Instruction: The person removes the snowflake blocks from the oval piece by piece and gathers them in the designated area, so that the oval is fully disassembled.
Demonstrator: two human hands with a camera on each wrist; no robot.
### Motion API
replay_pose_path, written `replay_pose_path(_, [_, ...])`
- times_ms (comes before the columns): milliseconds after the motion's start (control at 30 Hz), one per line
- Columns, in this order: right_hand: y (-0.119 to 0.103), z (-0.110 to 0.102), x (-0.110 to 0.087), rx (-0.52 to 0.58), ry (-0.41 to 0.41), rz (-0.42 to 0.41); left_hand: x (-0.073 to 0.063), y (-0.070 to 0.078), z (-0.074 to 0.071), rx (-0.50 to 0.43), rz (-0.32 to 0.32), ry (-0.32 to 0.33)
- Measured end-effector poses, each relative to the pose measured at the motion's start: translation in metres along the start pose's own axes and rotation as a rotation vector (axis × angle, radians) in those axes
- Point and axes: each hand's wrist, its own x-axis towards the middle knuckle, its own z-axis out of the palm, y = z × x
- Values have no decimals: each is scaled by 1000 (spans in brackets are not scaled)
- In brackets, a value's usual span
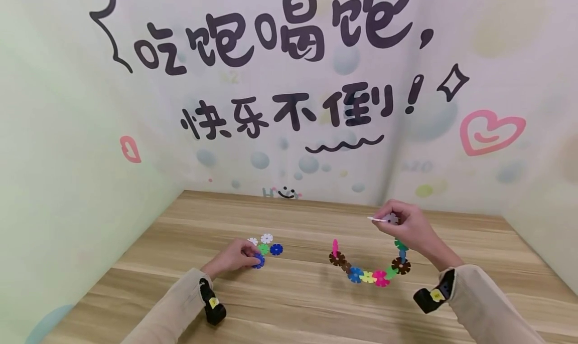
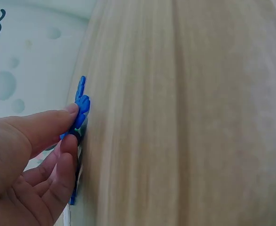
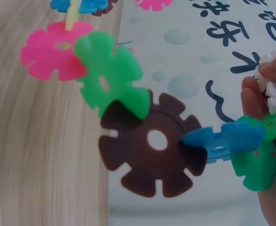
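Observation:
My left hand (image 1: 235, 257) pinches a blue notched plastic disc (image 2: 82, 104) between thumb and fingers, low over the table. Right around it lie a green disc (image 1: 264, 248), another blue disc (image 1: 276, 249) and two white discs (image 1: 267, 238). At the right, my right hand (image 1: 410, 229) holds up one end of a chain of interlocked discs, with thumb and fingers on a white disc (image 3: 275, 94). The chain hangs in a curve through a large brown disc (image 3: 128, 155), a pink disc (image 1: 381, 279) and others, to an upright pink disc (image 1: 335, 247) at its far end.
The wood-grain table (image 1: 289, 314) runs back to a printed curtain (image 1: 280, 168) with large black writing. More curtain hangs at the left and right sides. A black wrist camera (image 1: 213, 304) is strapped over the left sleeve, another (image 1: 429, 296) at the right wrist.

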Motion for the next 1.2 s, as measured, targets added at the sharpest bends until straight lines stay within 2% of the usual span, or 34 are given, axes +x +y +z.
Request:
replay_pose_path(233, [1,3,2,-19,-2,8,0,-1,3,102,19,53])
replay_pose_path(400, [-1,5,3,2,-7,-16,0,3,4,100,4,80])
replay_pose_path(500, [-3,8,4,18,-9,-27,1,11,4,89,30,97])
replay_pose_path(700, [-6,16,6,41,-29,-28,8,43,8,115,169,189])
replay_pose_path(933, [-10,25,11,51,-69,-18,18,91,19,-33,324,289])
replay_pose_path(1067, [-11,30,13,63,-96,7,22,114,28,-96,388,306])
replay_pose_path(1200, [-12,35,15,72,-121,14,19,141,34,-173,441,284])
